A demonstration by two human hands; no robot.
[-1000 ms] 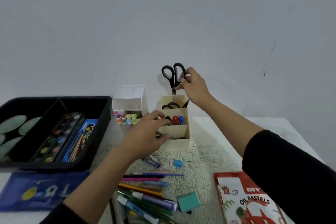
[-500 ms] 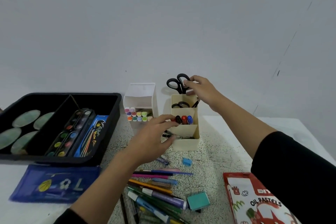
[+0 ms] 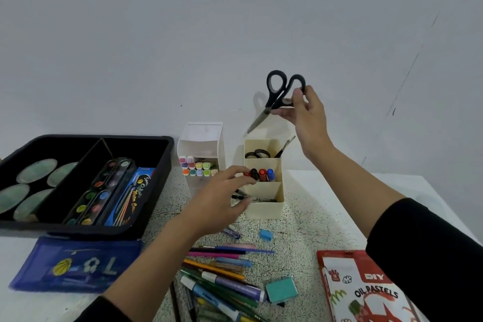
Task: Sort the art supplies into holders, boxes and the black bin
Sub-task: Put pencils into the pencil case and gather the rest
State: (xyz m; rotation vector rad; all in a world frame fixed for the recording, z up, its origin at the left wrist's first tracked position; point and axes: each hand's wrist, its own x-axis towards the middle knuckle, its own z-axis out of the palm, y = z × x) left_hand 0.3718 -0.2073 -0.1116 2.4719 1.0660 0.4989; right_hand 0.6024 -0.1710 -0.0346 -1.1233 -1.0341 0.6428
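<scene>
Roughly midway: our right hand [image 3: 309,117] pinches the scissors [image 3: 274,97] above the cream holder [image 3: 265,208]; left hand [image 3: 217,204] grips its side, fingers curled; pencils [image 3: 217,269] and erasers [image 3: 281,289] lie unsorted.

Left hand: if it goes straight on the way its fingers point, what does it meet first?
The cream holder. The left hand points right and away, fingertips at the holder's left wall by the markers in the middle compartment; it looks like contact, though depth is unclear.

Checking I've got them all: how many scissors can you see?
2. One pair gripped by the right hand above the cream holder; second pair in its back compartment, handles showing. Others may be hidden.
</scene>
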